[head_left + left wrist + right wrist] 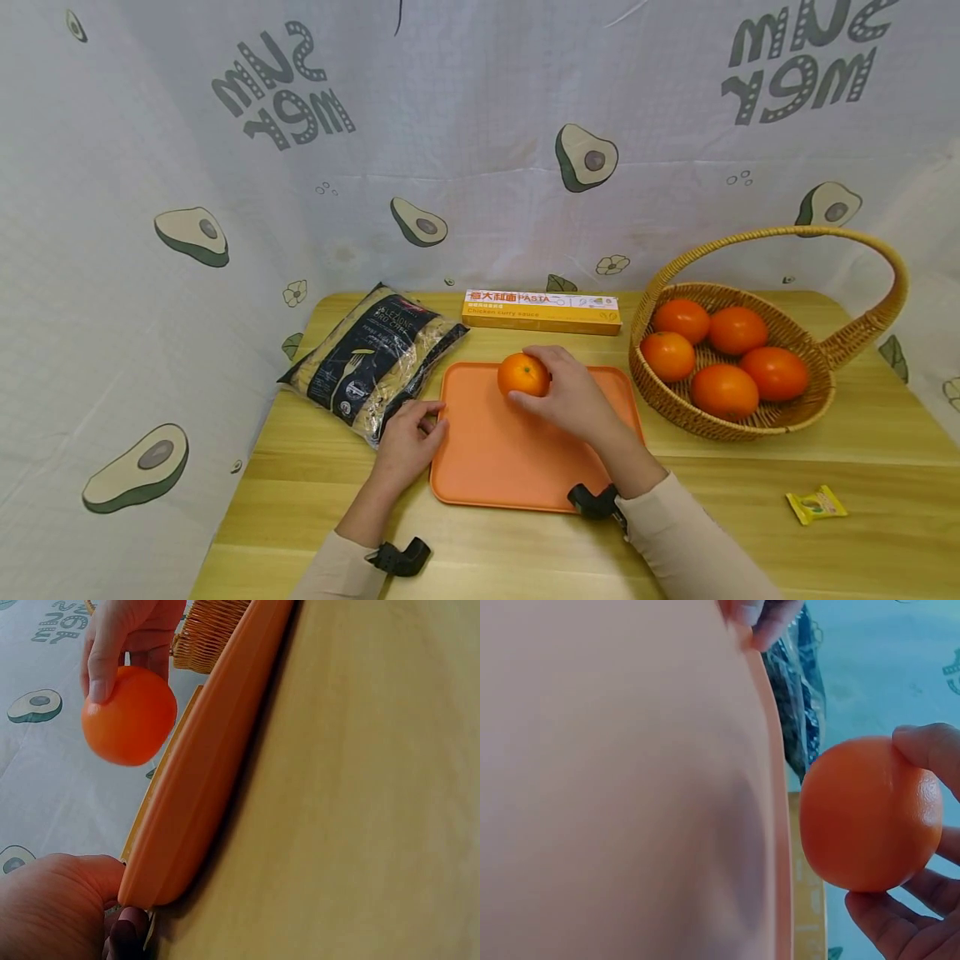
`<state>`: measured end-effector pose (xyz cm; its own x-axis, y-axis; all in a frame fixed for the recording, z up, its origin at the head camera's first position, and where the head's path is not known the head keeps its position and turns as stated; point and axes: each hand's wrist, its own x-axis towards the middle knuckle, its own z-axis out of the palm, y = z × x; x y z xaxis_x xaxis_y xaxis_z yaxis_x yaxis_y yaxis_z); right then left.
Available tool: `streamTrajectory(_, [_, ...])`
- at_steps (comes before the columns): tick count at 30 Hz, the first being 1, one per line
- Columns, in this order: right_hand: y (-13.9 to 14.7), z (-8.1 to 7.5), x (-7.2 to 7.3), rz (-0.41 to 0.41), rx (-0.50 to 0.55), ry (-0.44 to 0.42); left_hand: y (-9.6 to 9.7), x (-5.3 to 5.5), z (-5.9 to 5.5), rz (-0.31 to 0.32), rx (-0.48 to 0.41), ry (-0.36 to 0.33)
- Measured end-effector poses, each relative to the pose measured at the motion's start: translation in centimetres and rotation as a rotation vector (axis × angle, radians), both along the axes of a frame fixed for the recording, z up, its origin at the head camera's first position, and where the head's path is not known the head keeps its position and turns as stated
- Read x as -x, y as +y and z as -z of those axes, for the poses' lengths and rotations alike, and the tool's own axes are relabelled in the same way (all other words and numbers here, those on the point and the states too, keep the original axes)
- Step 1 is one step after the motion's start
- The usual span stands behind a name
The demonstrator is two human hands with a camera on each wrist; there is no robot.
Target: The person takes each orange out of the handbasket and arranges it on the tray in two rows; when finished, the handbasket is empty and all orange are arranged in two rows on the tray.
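Note:
My right hand grips an orange between thumb and fingers, over the far part of an orange rectangular tray. In the right wrist view, the orange is raised above the tray's surface, with the thumb and fingertips around its sides. At the tray's left rim, my left hand holds the edge with its fingertips. In the left wrist view, the left hand has fingers above and below the tray's corner. The orange's green stem end faces up.
To the right stands a handled wicker basket with several orange-red fruits inside. A dark bag of pasta lies left of the tray, and a yellow pasta box behind it. A small yellow packet rests at the right front. A printed curtain hangs behind the table.

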<state>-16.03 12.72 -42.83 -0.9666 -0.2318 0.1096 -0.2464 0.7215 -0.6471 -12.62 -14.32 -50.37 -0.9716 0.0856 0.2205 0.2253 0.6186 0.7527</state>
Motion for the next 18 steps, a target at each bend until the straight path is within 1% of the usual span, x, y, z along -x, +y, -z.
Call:
streamTrajectory(7, [-1.9, 0.6, 0.5, -0.001, -0.004, -0.025, 0.0, 0.0, 0.0, 0.002, 0.006, -0.024])
streamTrajectory(18, [-4.5, 1.3, 1.4, -0.047, -0.002, -0.054, 0.0, -0.1, -0.1, -0.003, 0.009, -0.018])
